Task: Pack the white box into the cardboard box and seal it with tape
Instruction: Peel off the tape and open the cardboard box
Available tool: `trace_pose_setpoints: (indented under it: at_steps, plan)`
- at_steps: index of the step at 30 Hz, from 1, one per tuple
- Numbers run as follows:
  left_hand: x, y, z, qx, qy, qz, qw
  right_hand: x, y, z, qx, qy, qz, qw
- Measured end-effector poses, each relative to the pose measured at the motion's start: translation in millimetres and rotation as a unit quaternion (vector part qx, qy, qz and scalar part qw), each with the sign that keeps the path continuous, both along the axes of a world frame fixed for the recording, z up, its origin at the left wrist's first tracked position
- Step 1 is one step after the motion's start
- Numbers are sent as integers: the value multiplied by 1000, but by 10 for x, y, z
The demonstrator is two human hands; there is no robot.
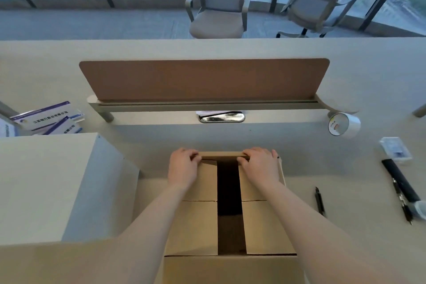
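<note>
Cardboard box sits at the near edge of the desk, about mid-width, its near wall running out of the bottom of the view. The two side flaps are folded in flat with a dark gap between them, and what's inside can't be seen. Left hand and right hand are both on the far flap, one near each end, fingers curled over its edge and gripping it. The flap is partly raised and not yet laid down. White box stands on the left side of the desk, just beside the carton, large and plain, apparently not packed yet. Tape roll stands on edge toward the far right, well apart from the carton, and a black pen lies just right of it. Handling guess: the carton is light, thin corrugated board, stiff across the panels but easy to bend at the creases, so take flaps by the free edge with both hands as here. The white box looks rigid and smooth-sided, possibly slippery; best held with a palm on each of two opposite walls. Fit into the carton looks tight, hard to judge.
</note>
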State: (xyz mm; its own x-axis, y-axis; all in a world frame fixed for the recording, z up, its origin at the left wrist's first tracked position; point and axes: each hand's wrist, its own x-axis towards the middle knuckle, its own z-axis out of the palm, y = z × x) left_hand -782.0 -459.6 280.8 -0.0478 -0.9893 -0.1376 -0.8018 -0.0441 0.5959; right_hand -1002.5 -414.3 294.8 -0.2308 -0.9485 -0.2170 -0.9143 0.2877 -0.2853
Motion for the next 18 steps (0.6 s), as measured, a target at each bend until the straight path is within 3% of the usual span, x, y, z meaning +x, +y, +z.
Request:
trace_pose_setpoints:
  at_steps: [7, 14, 18]
  plan:
    - [23, 83, -123, -57, -16, 4, 998, 83, -21, -136, -24, 40, -22, 999]
    - [29, 10, -71, -14, -11, -12, 1000, -6, -9, -156, -42, -8, -18, 999]
    - [48, 160, 33, -12, -82, -53, 995, -78, 89, 21, -32, -16, 30, 999]
